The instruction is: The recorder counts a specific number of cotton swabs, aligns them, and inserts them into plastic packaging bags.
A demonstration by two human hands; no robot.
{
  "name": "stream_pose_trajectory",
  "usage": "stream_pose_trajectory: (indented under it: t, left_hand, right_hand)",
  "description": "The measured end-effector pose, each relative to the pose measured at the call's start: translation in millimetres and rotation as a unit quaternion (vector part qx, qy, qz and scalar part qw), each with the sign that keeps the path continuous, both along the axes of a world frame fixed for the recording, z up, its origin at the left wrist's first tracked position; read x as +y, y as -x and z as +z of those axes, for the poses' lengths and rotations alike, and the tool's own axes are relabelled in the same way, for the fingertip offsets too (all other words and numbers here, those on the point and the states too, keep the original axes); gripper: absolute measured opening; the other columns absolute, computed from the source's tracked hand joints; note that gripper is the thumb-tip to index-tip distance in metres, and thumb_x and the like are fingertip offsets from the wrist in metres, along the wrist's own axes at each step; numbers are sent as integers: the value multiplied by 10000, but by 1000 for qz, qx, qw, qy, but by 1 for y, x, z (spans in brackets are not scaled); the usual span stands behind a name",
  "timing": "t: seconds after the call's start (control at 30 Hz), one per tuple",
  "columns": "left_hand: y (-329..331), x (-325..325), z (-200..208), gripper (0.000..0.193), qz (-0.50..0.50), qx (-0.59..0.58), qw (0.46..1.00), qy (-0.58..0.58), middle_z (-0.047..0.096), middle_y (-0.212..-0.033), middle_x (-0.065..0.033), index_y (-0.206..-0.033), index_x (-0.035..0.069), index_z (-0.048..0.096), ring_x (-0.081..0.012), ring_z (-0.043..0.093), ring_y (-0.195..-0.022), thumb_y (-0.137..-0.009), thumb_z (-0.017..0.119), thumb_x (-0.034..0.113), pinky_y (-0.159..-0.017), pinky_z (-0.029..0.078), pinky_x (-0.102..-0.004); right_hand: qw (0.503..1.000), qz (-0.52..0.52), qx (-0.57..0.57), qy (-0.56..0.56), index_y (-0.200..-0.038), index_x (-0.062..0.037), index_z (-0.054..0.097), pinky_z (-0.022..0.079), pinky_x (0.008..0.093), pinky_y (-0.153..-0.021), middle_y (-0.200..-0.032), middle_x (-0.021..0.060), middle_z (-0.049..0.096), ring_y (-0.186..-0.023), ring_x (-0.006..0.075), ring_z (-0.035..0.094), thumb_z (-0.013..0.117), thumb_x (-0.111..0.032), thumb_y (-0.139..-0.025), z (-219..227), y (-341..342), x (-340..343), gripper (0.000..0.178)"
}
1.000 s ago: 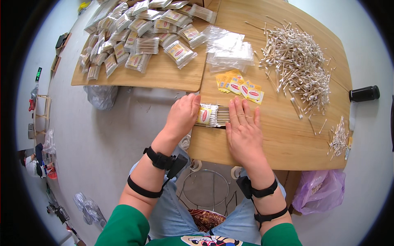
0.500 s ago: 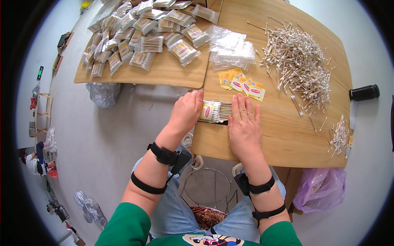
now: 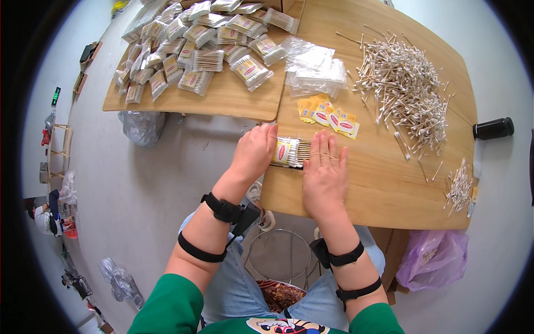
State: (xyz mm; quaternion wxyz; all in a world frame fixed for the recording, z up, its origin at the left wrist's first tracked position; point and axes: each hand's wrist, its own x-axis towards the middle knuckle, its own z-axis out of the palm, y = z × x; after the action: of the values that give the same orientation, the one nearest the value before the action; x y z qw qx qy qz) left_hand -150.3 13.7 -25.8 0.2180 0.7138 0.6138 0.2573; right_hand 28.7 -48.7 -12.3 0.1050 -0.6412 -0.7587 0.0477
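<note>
So I was down at the left edge of a pale wooden surface (image 3: 356, 195), where a flat row of white-tipped, wooden-stick cotton swabs (image 3: 303, 149) lay crosswise, with a yellow-and-white card bearing a red oval (image 3: 282, 152) at its left end. My left hand (image 3: 253, 151) hung partly out past that edge, its fingers curled together around the left end of the row. The back of the hand hid the undersides, so I can't tell how tightly they were clamped. My guess is that working at the edge gave that wrist room to drop. My right hand (image 3: 325, 175) was the opposite: fingers stretched out flat, nearly side by side, lying over the right end of the sticks, not wrapped around anything. I reckon that spread the pressure and stopped the sticks fanning out.

Supplies seemed laid out for short reaches. A fan of yellow-and-white paper cards (image 3: 329, 117) lay just beyond my hands, with a stack of clear flat plastic bags (image 3: 316, 72) behind it. The big heap of loose white-tipped swabs (image 3: 403, 89) sat toward the right edge, probably to stay clear of my elbows. Filled clear packets of swabs (image 3: 196, 40) were piled on the adjoining wooden surface (image 3: 239, 106).
</note>
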Motion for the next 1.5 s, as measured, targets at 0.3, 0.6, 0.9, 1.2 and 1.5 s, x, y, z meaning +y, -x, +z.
stream_pose_trajectory:
  t: [0.3, 0.6, 0.9, 1.2, 1.5]
  left_hand:
    - [18, -7, 52, 318, -57, 13, 996, 68, 628, -1154, -214, -1200, -18, 574, -394, 572, -1105, -1021, 463, 220, -978, 454, -447]
    - [16, -17, 38, 725, -181, 197, 963, -40, 552, -1260, -179, -1467, -17, 387, -347, 505, -1211, -764, 563, -49, -1107, 367, -454]
    - [9, -13, 29, 716, -177, 247, 951, -50, 560, -1231, -166, -1499, -46, 332, -325, 515, -1186, -814, 537, -10, -1096, 368, -423]
    - [6, -10, 31, 673, -184, 239, 952, -55, 565, -1205, -153, -1491, -36, 359, -299, 521, -1167, -843, 533, 16, -1093, 361, -415]
    - [10, -10, 30, 649, -181, 202, 961, -59, 571, -1160, -147, -1487, -34, 366, -303, 526, -1134, -860, 527, 16, -1073, 367, -415]
  right_hand:
    - [998, 33, 47, 29, -1525, 47, 300, 132, 489, -1232, -1598, 186, 314, -1508, 296, 246, 533, -427, -973, 18, -34, 3, 764]
    - [996, 59, -11, 72, -1528, 70, 267, 58, 480, -1243, -1624, 205, 233, -1533, 306, 149, 550, -625, -896, 20, -28, 3, 981]
    - [994, 57, 11, 93, -1517, 98, 262, 44, 485, -1242, -1619, 247, 208, -1536, 337, 119, 582, -627, -872, 19, -2, 4, 1022]
    - [990, 88, 84, 67, -1493, 107, 308, 72, 494, -1239, -1597, 263, 247, -1523, 349, 170, 662, -547, -845, 19, 25, 7, 987]
    - [991, 86, 44, 90, -1490, 108, 319, 65, 525, -1228, -1591, 269, 258, -1520, 358, 163, 626, -577, -861, 23, 19, -13, 979]
